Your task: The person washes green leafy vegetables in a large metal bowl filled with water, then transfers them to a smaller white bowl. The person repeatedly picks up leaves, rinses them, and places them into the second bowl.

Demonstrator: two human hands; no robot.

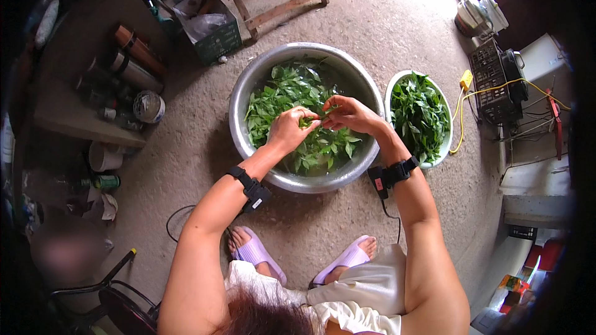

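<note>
A wide metal basin (302, 186) stands on the floor before me, holding water and many leafy green sprigs (288, 88). Over its middle, my left hand (292, 128) grips a small bunch of green stems (306, 122) between thumb and fingers. My right hand (355, 115) meets it from the right, its fingers pinched on a green leafy piece (331, 112) beside the left fingertips. How much the right fingers hold is partly hidden. Right of the basin, a pale oval tub (450, 137) is heaped with dark green leaves (416, 111).
A wooden stool frame (288, 7) and a green cardboard box (216, 39) stand beyond the basin. Bottles and a glass jar (149, 106) line the left. At right, a yellow cable (461, 125) runs near the tub. A black metal chair (123, 307) is at lower left.
</note>
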